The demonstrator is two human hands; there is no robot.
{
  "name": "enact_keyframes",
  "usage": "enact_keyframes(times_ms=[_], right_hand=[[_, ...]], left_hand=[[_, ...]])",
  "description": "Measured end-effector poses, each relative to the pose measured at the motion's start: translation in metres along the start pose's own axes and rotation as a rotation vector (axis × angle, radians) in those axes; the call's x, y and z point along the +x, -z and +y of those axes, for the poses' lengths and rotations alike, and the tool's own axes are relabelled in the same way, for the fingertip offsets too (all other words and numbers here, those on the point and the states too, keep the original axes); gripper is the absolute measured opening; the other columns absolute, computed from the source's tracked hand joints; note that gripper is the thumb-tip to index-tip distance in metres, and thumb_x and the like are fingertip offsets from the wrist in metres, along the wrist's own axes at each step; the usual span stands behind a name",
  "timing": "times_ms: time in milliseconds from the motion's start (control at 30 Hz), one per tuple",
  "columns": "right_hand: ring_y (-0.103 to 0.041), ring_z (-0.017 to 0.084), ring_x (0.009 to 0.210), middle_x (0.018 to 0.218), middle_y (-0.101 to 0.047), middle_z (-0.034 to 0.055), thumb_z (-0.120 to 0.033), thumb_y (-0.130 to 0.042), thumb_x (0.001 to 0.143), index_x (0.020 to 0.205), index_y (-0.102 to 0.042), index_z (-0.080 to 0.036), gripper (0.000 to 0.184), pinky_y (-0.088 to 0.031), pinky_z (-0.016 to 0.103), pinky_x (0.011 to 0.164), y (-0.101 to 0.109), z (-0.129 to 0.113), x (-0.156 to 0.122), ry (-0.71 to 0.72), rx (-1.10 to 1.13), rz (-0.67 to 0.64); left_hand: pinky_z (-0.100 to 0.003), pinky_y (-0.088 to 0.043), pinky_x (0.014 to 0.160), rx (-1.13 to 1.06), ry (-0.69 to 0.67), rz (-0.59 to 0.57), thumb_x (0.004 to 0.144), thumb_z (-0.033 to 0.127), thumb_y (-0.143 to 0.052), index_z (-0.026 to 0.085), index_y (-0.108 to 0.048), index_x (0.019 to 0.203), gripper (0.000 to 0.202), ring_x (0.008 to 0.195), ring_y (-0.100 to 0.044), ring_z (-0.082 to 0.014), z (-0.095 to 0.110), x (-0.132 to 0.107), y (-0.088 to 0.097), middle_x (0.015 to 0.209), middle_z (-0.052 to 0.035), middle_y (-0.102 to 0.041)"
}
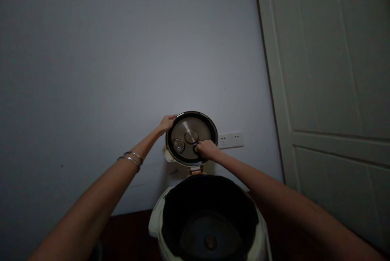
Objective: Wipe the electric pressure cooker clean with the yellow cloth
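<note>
A white electric pressure cooker [161, 216] stands below me with its lid [183, 127] raised upright on the hinge. My left hand [167, 122] grips the lid's upper left rim, fingers behind it and thumb near the edge. Against the lower right of the lid's metal inner face, my right hand [207, 149] is closed. A small yellowish bit shows at its fingertips, too little to name. A round valve cover [178, 146] sits at the lower left of the lid's inside. The cooker's dark cavity has no inner pot in it, and a round heating-plate centre [210, 242] shows at the bottom.
Behind the lid rises a pale wall [137, 49] with a white socket strip [230, 140] just right of the lid. A white panelled cabinet door [319, 70] stands along the right. The cooker rests on a dark reddish surface [131, 232].
</note>
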State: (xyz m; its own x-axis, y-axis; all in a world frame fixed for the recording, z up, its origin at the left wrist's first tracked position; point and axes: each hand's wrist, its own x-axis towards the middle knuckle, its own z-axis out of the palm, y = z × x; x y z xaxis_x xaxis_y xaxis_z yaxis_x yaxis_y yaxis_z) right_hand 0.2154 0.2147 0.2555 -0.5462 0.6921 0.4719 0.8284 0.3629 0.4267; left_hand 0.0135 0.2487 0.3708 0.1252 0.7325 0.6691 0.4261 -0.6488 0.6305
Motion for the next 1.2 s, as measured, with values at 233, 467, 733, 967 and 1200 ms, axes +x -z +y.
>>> enact_keyframes(times_ms=[233,467,733,967,1200], right_hand=[[-0.065,0.024,0.089,0.100,-0.066,0.0152,-0.015,-0.047,0.082,0.096,-0.067,-0.012,0.025,-0.050,0.032,0.071,0.009,-0.040,0.024,0.138,0.037,0.011],[-0.065,0.024,0.091,0.111,-0.061,0.0151,-0.017,-0.041,0.086,0.102,-0.065,-0.015,0.028,-0.050,0.033,0.072,0.011,-0.031,0.017,0.138,0.037,0.019],[-0.064,0.026,0.091,0.108,-0.059,0.0196,-0.015,-0.041,0.087,0.105,-0.062,-0.011,0.028,-0.049,0.032,0.072,0.020,0.033,0.008,-0.195,-0.013,0.059],[-0.062,0.026,0.095,0.112,-0.055,0.0207,-0.021,-0.033,0.092,0.114,-0.055,-0.011,0.033,-0.048,0.032,0.075,0.048,0.040,0.046,-0.296,0.006,0.158],[-0.062,0.022,0.095,0.121,-0.051,0.0181,-0.019,-0.029,0.094,0.119,-0.054,-0.017,0.035,-0.049,0.032,0.074,0.057,-0.019,0.076,-0.016,0.021,0.178]], left_hand=[[-0.030,-0.048,0.080,-0.014,0.033,0.048,0.074,0.029,-0.061,0.015,-0.070,0.099,0.031,0.090,-0.061,-0.0196,-0.008,0.008,-0.002,0.086,-0.0035,-0.072],[-0.031,-0.047,0.083,-0.036,0.041,0.026,0.074,0.032,-0.062,0.015,-0.069,0.102,0.034,0.093,-0.061,-0.0198,-0.012,0.010,-0.003,0.092,-0.0046,-0.072],[-0.031,-0.048,0.081,-0.027,0.043,-0.003,0.075,0.031,-0.060,0.017,-0.070,0.100,0.030,0.088,-0.061,-0.0184,-0.010,0.008,-0.002,0.090,-0.0036,-0.072],[-0.031,-0.047,0.082,-0.004,0.020,-0.051,0.075,0.032,-0.059,0.014,-0.066,0.108,0.039,0.091,-0.062,-0.0192,-0.007,0.005,0.003,0.095,-0.0044,-0.071],[-0.032,-0.045,0.087,0.012,0.031,-0.040,0.070,0.031,-0.063,0.016,-0.069,0.102,0.036,0.095,-0.061,-0.0207,-0.015,0.014,0.006,0.097,-0.0050,-0.071]])
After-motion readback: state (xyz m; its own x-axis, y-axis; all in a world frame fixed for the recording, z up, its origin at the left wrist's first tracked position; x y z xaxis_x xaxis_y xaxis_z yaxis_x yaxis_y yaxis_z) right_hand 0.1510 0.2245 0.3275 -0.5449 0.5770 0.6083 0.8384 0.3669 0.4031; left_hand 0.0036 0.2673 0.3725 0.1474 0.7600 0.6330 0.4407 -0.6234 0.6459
